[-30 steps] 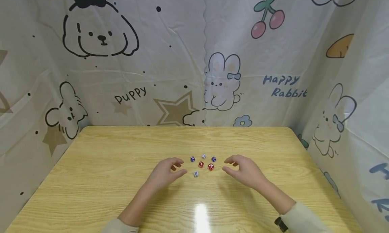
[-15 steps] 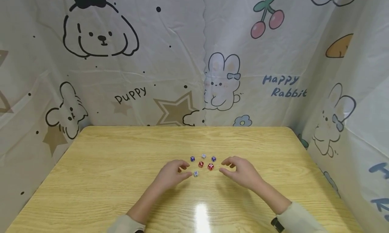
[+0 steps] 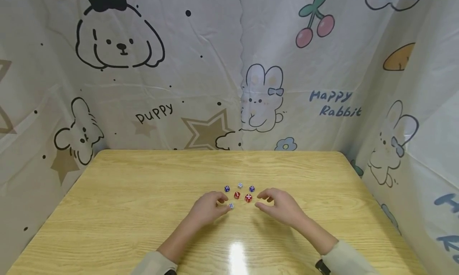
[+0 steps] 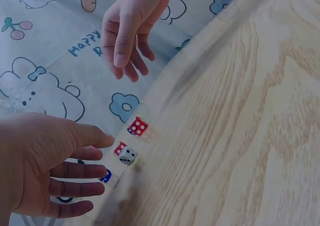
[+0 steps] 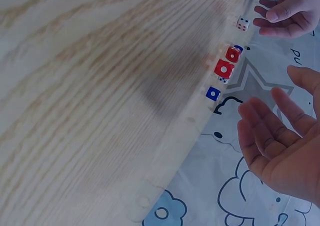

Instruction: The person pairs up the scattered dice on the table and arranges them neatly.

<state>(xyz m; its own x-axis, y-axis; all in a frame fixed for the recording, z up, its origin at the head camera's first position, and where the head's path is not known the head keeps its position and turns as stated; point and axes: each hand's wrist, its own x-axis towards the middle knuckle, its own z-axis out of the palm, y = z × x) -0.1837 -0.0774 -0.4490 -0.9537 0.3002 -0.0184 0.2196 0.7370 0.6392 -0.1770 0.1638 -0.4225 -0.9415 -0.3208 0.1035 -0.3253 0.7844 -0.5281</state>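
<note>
Red, white and blue cubic dice [image 3: 248, 198] are lying, likely for easy reach, between left grip [image 3: 209, 208] and right grip [image 3: 281, 205], both released; left contact is looking uncertain.

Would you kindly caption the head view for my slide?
Left hand and right hand flank six dice on a wood-grain table.

The left hand [image 3: 209, 208] and the right hand [image 3: 281, 206] face each other, apart, palms turned inward. On each, the fingers bend loosely, with the thumb held away. The left forearm [image 3: 180, 238] and right forearm [image 3: 315, 232] slant inward.
</note>
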